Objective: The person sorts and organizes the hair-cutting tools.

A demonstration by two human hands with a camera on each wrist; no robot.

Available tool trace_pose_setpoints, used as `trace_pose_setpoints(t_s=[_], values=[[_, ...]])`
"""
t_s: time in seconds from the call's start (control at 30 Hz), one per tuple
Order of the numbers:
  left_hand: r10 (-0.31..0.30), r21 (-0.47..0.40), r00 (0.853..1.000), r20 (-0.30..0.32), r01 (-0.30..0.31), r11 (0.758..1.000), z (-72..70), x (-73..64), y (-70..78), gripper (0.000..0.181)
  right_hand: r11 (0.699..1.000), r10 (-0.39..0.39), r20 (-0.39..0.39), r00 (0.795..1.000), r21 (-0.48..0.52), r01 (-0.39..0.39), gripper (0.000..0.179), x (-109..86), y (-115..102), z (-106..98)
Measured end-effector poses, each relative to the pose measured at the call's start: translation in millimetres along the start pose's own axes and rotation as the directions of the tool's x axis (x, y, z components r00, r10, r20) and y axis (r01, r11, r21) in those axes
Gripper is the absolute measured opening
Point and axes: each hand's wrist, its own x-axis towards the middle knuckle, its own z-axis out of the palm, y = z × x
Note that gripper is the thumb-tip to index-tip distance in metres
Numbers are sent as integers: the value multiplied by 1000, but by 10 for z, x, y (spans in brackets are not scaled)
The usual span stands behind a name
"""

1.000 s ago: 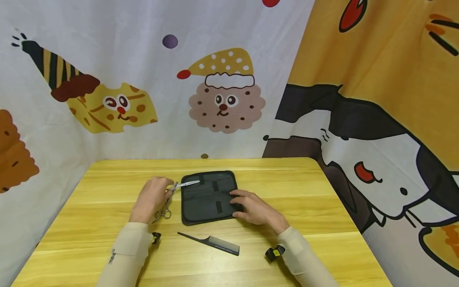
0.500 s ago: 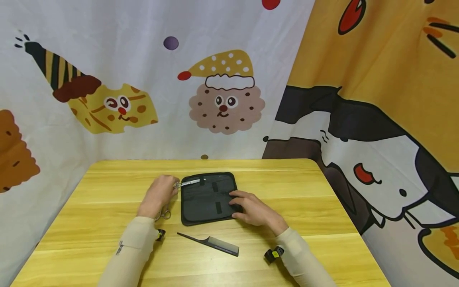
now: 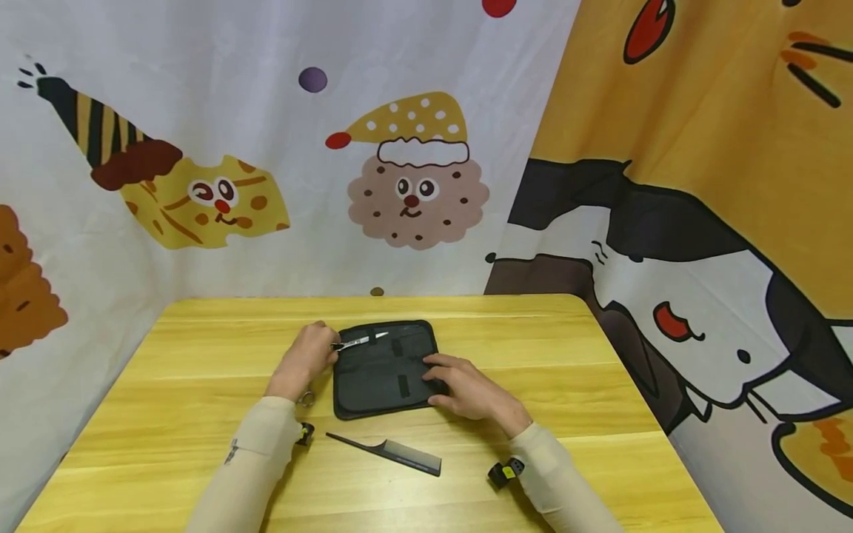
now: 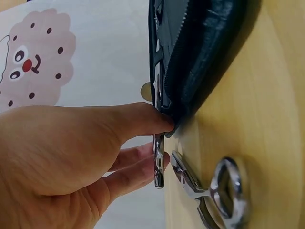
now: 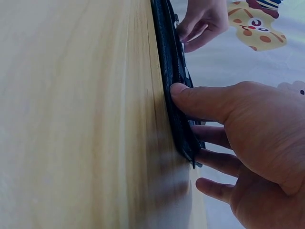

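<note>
Fingers of left hand (image 3: 303,363) pinch silver scissors (image 3: 358,342) near the handle end; blade lies over the open black case (image 3: 366,385), tip showing past the upper-left loop. Right hand (image 3: 472,389) grips case's right edge, thumb on the zip side. Second scissors (image 4: 204,193) on desk (image 3: 566,363) near left hand, partly hidden in head view. Tail comb (image 3: 413,456) lies in front of case.

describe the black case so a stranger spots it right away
On the yellow wood-grain table, between a person's left hand and right hand, lies a flat black zip-edged case. Unlike the thin black tail comb nearer the camera, it is broad and roughly square with rounded corners.
</note>
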Motion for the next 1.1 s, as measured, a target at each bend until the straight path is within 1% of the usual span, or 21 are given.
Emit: trace_pose_setpoints(t_s=[0.03,0.07,0.1,0.17,0.23,0.27,0.3,0.33,0.37,0.4,0.43,0.5,0.53,0.57,0.63,0.67,0.73,0.77,0.97,1.1], values=[[-6,-8,1000,2,6,1000,63,18,-58,17,1000,5,4,1000,2,-5,41,4,-2,0],[-13,-16,1000,2,13,1000,59,32,-60,16,1000,7,5,1000,0,-7,41,7,-4,-3],[-12,-21,1000,4,12,1000,9,26,-23,17,1000,8,6,1000,0,-8,41,10,-6,-5],[-18,-41,1000,23,19,999,-189,-10,140,17,1000,10,8,1000,1,-10,41,14,-8,-15],[-32,-56,999,30,34,998,-416,-49,354,18,1000,7,10,1000,4,-7,40,18,-10,-23],[-26,-59,999,26,27,998,-503,-63,437,18,1000,5,11,1000,6,-6,40,20,-11,-26],[-25,-56,999,22,26,998,-551,-66,497,18,1000,5,10,1000,8,-5,40,20,-12,-29],[-23,-60,1000,20,25,998,-566,-57,526,18,1000,5,10,1000,9,-5,40,21,-12,-30],[-16,-52,1000,1,16,999,-521,-36,508,17,1000,5,9,1000,12,-5,39,20,-13,-30],[-21,-54,1000,-5,21,998,-452,-6,472,16,1000,9,12,1000,15,-9,40,20,-15,-29],[-6,-43,1000,-6,5,999,-377,23,424,16,1000,12,15,1000,17,-13,40,20,-15,-26],[-2,-37,1000,-27,1,999,-149,103,275,15,1000,18,19,1000,19,-18,40,18,-19,-20],[8,-36,1000,-19,-9,999,-130,100,271,17,1000,21,23,1000,19,-22,41,18,-19,-15],[13,-25,1000,-22,-14,1000,-25,139,203,16,1000,23,24,999,20,-23,41,17,-19,-9],[27,-4,1000,-12,-27,1000,120,199,112,17,999,26,26,999,19,-27,41,14,-17,0],[18,4,1000,-14,-18,1000,191,231,74,16,999,27,25,999,19,-27,41,13,-16,3],[27,39,1000,-4,-27,999,248,261,52,16,999,28,23,999,18,-29,41,13,-15,5],[13,42,1000,-2,-13,999,323,307,3,15,999,26,20,999,20,-26,41,14,-16,4],[-23,59,1000,17,22,998,328,314,90,15,999,32,25,999,26,-33,42,14,-21,-2],[-29,71,1000,5,29,997,337,339,151,14,998,43,29,999,34,-44,43,10,-19,6]])
